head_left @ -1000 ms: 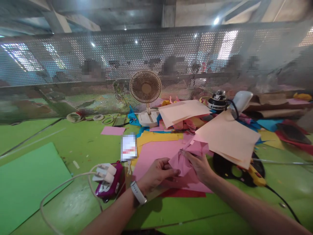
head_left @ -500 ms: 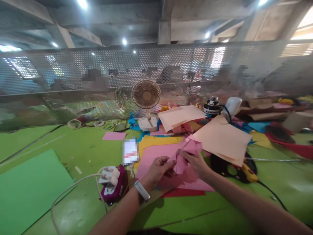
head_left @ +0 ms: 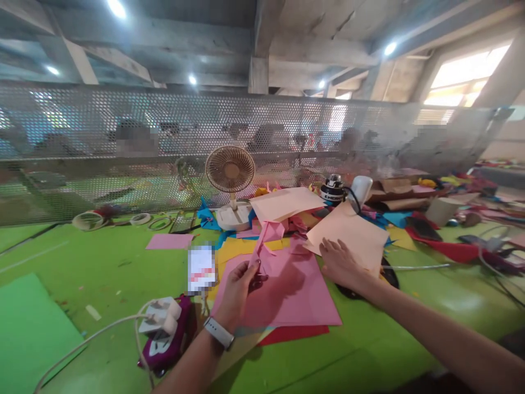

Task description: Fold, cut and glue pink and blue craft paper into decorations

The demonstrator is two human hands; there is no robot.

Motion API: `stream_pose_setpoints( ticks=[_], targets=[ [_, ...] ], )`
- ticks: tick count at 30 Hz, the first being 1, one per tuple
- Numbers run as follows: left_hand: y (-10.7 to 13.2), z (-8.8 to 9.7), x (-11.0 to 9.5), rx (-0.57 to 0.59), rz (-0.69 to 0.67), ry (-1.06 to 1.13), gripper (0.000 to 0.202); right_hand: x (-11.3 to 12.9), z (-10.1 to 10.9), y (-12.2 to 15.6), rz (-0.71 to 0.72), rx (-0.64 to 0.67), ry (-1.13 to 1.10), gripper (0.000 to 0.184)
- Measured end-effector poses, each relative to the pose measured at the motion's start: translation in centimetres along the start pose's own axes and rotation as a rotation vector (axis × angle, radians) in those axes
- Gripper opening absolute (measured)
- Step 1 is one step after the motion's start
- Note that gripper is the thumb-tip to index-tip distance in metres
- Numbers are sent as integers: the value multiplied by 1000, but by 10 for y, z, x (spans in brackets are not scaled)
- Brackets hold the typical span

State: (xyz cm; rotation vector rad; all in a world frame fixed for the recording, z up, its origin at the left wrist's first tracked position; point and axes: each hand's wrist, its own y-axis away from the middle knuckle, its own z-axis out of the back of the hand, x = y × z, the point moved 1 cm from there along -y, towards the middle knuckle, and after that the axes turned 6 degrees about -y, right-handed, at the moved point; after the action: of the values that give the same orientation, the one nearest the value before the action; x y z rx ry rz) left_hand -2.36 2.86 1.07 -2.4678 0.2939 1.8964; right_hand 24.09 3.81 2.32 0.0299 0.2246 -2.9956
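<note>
My left hand (head_left: 239, 287) is closed in a pinch on a folded pink paper piece (head_left: 266, 241), which it holds upright above a flat pink sheet (head_left: 287, 298). A white watch sits on that wrist. My right hand (head_left: 339, 262) is open, fingers stretched out, resting on the near edge of a peach paper sheet (head_left: 350, 234) to the right of the pink sheet. It holds nothing.
A small desk fan (head_left: 230, 178) stands behind the papers. A purple power strip (head_left: 168, 336) with white plugs and cable lies left of my left arm. A green board (head_left: 28, 328) is at far left. Coloured paper scraps crowd the right; a perforated metal screen (head_left: 164, 137) backs the table.
My right hand let go of the folded pink piece and moved right onto the peach sheet. My left hand now holds the piece alone, raised. The camera tilted upward and turned right.
</note>
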Motion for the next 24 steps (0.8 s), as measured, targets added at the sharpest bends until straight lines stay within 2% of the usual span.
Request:
stream_pose_setpoints(
  ticks=[7,11,13,16,19,24],
  targets=[
    [2,0,1,29,-14,5,27,1,-8,-23,-96,28,116,39],
    [1,0,4,37,-6,3,29,-3,-3,-27,-113,50,144,22],
    [0,0,5,35,1,4,29,-8,5,-30,-130,42,158,19],
    [1,0,6,29,2,2,31,-20,31,-35,-218,-38,202,26],
    [3,-1,6,29,-13,15,32,-31,68,-37,-291,-155,249,29],
    [4,-4,9,28,-16,20,32,-37,135,-31,-277,-264,271,26]
  ],
)
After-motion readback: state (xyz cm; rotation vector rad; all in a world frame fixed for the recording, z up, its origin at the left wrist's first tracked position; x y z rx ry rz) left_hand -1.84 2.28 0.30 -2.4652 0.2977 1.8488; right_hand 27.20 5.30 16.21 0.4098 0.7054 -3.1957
